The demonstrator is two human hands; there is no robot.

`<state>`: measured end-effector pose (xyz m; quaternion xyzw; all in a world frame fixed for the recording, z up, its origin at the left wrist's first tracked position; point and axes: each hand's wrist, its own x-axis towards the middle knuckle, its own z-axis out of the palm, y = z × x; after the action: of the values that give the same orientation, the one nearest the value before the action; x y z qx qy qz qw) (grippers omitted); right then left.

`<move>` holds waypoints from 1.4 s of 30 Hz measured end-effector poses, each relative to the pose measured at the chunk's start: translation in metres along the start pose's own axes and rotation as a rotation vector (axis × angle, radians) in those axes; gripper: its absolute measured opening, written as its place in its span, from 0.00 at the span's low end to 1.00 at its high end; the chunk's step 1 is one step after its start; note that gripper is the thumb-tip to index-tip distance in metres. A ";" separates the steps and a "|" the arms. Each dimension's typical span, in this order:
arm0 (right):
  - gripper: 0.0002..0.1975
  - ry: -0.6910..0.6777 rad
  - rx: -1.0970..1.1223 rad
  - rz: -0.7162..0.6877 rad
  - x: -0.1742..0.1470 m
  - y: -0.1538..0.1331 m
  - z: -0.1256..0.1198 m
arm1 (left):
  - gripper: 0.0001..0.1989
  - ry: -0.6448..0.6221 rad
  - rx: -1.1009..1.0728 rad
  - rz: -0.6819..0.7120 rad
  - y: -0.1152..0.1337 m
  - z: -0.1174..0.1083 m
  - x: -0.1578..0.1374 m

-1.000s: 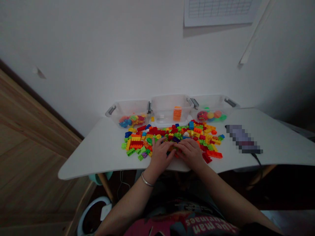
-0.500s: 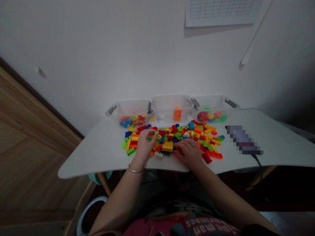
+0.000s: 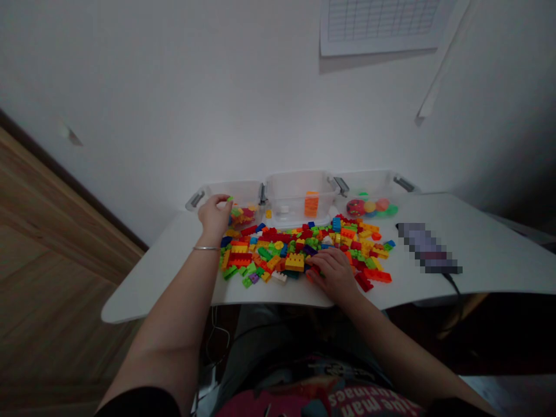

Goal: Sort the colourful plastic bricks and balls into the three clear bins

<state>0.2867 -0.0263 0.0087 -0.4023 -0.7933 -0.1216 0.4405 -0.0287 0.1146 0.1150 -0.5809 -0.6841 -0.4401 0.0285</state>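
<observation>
The left hand is pinching a small lime-green plastic piece near a clear plastic bin. The right hand is touching multicoloured plastic bricks, its grip unclear.

Plastic blocks look smooth at six o'clock, a metal bracelet shiny at eight, paper matt at one.

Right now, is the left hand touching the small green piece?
Touching. The head view shows it: the small green piece is pinched at the fingertips of the left hand, with no visible gap.
</observation>
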 end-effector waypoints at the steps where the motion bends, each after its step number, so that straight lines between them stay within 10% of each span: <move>1: 0.08 -0.002 0.001 0.000 0.000 0.000 0.000 | 0.11 -0.033 0.060 -0.019 0.001 0.001 0.002; 20: 0.09 -0.029 0.008 0.017 0.000 0.000 -0.001 | 0.17 -0.146 0.222 -0.002 0.003 0.004 0.004; 25: 0.09 -0.013 0.007 0.006 0.001 0.000 -0.001 | 0.15 0.016 0.072 0.309 0.035 0.001 -0.027; 34: 0.08 0.002 0.004 -0.007 0.001 0.000 -0.001 | 0.19 -0.483 0.043 0.756 0.087 0.034 -0.104; 42: 0.07 0.021 -0.016 -0.025 -0.001 0.001 0.002 | 0.18 -0.604 0.256 0.807 0.087 0.050 -0.115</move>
<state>0.2865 -0.0247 0.0067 -0.3943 -0.7927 -0.1376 0.4440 0.1034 0.0524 0.0703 -0.8914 -0.4319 -0.1195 0.0681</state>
